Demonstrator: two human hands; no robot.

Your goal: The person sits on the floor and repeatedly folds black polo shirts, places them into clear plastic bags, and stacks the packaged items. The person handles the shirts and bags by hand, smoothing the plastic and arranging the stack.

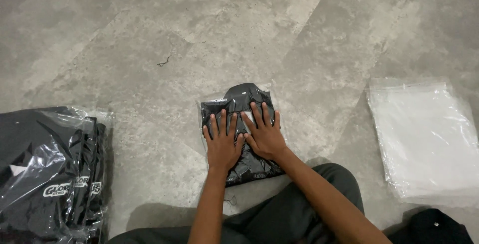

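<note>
Hands press flat at the centre of the frame: the left hand (222,144) and the right hand (265,135) lie side by side, palms down, on a folded black garment inside a clear plastic bag (241,100), which rests on the grey mottled stone floor (149,34) just above the person's knees. Fingers of both hands are straight and slightly spread, clamped on nothing, and the right thumb touches the edge of the left hand. The bag's upper end, beyond the fingertips, bulges a little and shows a fold of dark fabric. At the lower left of the frame lies a stack of black garments sealed in glossy clear bags (50,169), well apart from the hands. At the right edge sits a pile of empty clear plastic bags (426,134), flat and whitish. A dark piece of cloth (431,226) shows in the lower right corner, and a small dark thread (163,62) lies on the floor toward the upper left.
</note>
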